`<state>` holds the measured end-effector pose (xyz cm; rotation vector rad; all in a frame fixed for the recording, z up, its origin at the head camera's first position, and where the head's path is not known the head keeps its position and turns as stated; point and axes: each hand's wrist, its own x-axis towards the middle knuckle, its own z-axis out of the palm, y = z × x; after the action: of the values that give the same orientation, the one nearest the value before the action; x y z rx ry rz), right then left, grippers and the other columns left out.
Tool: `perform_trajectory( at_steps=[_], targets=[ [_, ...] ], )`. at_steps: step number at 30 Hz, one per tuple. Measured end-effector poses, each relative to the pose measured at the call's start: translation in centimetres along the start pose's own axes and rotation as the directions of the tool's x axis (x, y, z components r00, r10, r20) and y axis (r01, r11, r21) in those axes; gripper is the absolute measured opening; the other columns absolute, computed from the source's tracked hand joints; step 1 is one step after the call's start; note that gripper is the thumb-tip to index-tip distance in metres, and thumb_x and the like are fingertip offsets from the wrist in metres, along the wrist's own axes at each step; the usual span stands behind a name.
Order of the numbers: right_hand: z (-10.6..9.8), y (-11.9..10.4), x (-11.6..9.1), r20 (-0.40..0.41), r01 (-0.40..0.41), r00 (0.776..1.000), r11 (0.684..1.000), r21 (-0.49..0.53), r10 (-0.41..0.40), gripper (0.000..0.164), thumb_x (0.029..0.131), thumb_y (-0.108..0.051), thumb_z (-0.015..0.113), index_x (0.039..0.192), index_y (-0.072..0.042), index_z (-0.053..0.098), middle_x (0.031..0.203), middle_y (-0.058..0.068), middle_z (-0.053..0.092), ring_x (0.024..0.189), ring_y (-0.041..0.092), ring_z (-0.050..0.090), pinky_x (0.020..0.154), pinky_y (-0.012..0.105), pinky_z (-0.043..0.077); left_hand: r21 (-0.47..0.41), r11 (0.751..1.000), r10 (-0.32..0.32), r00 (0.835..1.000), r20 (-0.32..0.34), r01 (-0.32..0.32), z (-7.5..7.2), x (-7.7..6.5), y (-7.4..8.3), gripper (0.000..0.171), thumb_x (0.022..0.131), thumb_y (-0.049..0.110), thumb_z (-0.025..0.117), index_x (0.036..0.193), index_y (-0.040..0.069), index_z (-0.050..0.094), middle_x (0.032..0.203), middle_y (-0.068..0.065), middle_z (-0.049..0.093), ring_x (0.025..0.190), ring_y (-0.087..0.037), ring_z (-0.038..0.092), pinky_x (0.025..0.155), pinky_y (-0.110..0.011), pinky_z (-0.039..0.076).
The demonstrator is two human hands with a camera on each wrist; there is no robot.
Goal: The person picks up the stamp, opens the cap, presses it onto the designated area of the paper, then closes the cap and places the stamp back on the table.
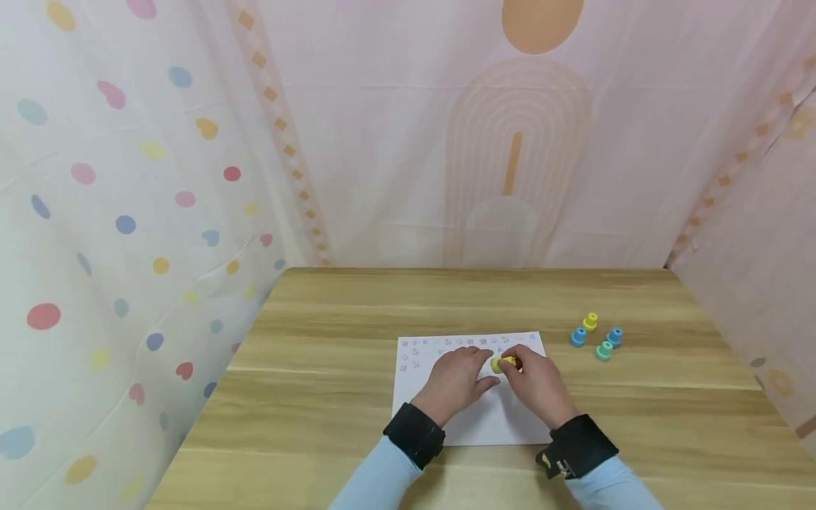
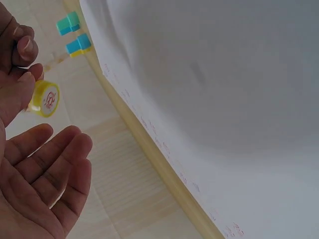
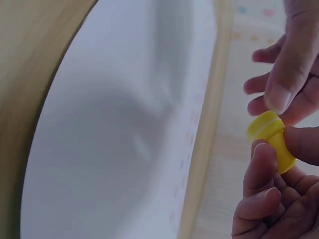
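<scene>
A small yellow stamp (image 1: 496,365) is pinched between the thumb and fingers of my right hand (image 1: 537,382), above a white sheet of paper (image 1: 478,428). Its round face, with a reddish design, shows in the left wrist view, turned sideways rather than down. Close beside it is my left hand (image 1: 454,379), palm toward the stamp and fingers loosely extended. In the right wrist view the left thumb (image 3: 280,97) comes right up to the stamp's rim; whether it touches I cannot tell. Small reddish and purplish prints (image 1: 448,342) line the paper's far part.
Right of the paper, several more stamps stand on the wooden table (image 1: 306,382): a yellow one (image 1: 590,321), a blue one (image 1: 578,336), another blue one (image 1: 615,336) and a green one (image 1: 603,350). Patterned curtains (image 1: 395,142) hang behind the table and at both sides.
</scene>
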<state>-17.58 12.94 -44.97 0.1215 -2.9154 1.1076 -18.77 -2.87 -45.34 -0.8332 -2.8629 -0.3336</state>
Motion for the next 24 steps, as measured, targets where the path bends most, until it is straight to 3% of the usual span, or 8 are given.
perform_trajectory(
  at_steps=[3,7,14,20,24],
  targets=[
    [0.0,-0.2,0.3,0.042,-0.059,0.998,0.99,0.127,0.054,0.022,0.093,-0.02,0.06,0.106,-0.003,0.065,0.081,0.01,0.063,0.064,0.018,0.053,0.055,0.028,0.044,-0.022,1.0,0.009,1.0,-0.021,-0.01,0.0,0.1,-0.2,0.043,0.086,0.039,0.067,0.118,0.011,0.067,0.109,-0.004,0.073,0.097,-0.015,0.065,0.083,-0.033,0.057],
    [0.0,-0.3,0.6,0.102,-0.119,0.99,0.952,0.283,0.094,0.024,0.095,-0.02,0.058,0.106,0.0,0.064,0.084,0.014,0.066,0.062,0.016,0.056,0.057,0.028,0.046,-0.066,0.998,0.009,0.999,-0.05,-0.013,-0.2,0.1,-0.3,0.037,0.087,0.033,0.067,0.116,0.01,0.068,0.106,-0.003,0.074,0.094,-0.014,0.066,0.083,-0.032,0.057],
    [-0.2,-0.2,1.0,0.18,-0.194,0.977,0.843,0.501,0.118,0.025,0.099,-0.017,0.052,0.106,0.005,0.062,0.081,0.009,0.062,0.062,0.015,0.054,0.058,0.026,0.043,-0.194,0.981,-0.013,0.999,-0.049,0.003,-0.4,0.1,-0.6,0.038,0.089,0.03,0.066,0.121,0.01,0.066,0.109,-0.004,0.073,0.091,-0.012,0.064,0.083,-0.032,0.057],
    [-0.3,-0.2,1.2,0.26,-0.264,0.957,0.761,0.592,0.131,0.028,0.099,-0.02,0.051,0.108,0.006,0.06,0.081,0.008,0.061,0.065,0.015,0.052,0.058,0.024,0.042,-0.278,0.96,-0.028,0.999,-0.046,0.014,-0.6,0.2,-0.9,0.038,0.087,0.031,0.067,0.119,0.011,0.066,0.098,0.0,0.071,0.081,-0.009,0.059,0.077,-0.028,0.056],
    [-0.2,0.0,1.2,0.297,-0.3,0.944,0.739,0.603,0.141,0.028,0.099,-0.02,0.051,0.109,0.005,0.06,0.083,0.01,0.061,0.068,0.016,0.052,0.062,0.025,0.042,-0.322,0.947,-0.024,0.998,-0.051,0.007,-0.7,0.1,-1.0,0.031,0.086,0.032,0.068,0.11,0.012,0.069,0.085,0.004,0.067,0.074,-0.007,0.055,0.069,-0.024,0.052]
  ],
)
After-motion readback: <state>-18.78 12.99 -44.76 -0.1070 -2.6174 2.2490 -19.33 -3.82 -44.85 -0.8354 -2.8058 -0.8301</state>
